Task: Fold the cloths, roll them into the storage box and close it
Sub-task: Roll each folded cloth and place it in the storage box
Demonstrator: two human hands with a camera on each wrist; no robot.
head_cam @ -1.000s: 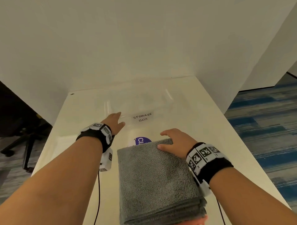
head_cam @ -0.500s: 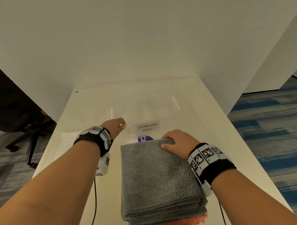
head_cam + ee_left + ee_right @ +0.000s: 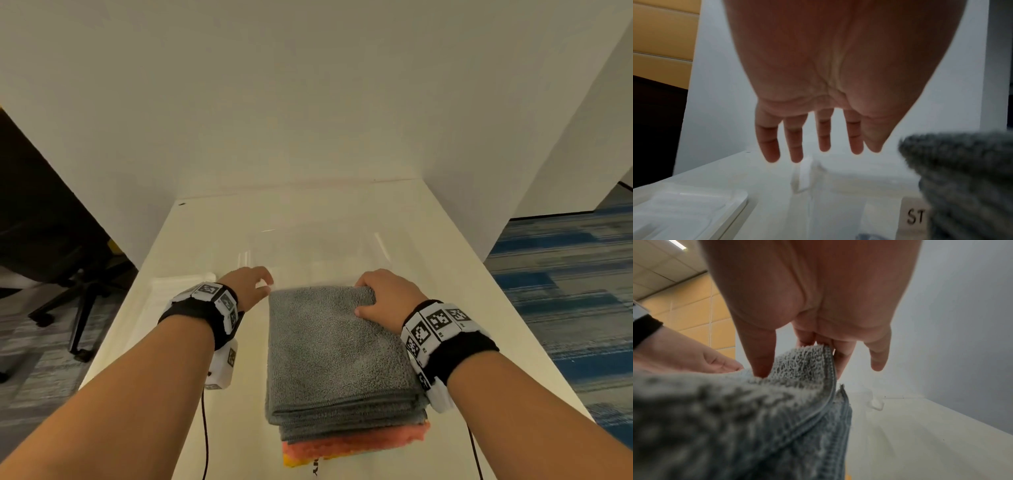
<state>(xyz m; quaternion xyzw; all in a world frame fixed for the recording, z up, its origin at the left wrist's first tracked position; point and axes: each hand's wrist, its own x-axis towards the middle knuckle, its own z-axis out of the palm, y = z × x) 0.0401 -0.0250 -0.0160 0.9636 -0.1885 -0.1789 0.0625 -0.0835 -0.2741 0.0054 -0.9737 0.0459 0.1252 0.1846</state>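
A stack of folded grey cloths (image 3: 335, 349) lies on an orange cloth (image 3: 356, 443) on the white table. My right hand (image 3: 383, 294) pinches the far right edge of the top grey cloth (image 3: 756, 418), thumb on top and fingers (image 3: 840, 360) behind the hem. My left hand (image 3: 251, 284) hovers by the cloth's far left corner, with its fingers (image 3: 795, 146) straight and holding nothing. They hang just above the white latch (image 3: 804, 175) of the clear storage box (image 3: 380, 241), which stands open behind the stack. The cloth partly hides the box's label (image 3: 915, 216).
The box's clear lid (image 3: 178, 284) lies flat on the table to the left of the box. White walls close in behind and to the right. An office chair (image 3: 61, 274) stands off the table's left edge, and blue carpet lies off to the right.
My left hand has drawn back from the box's front to the cloth's far left corner. My right hand's fingers have curled over the cloth's far edge. The label is now hidden in the head view.
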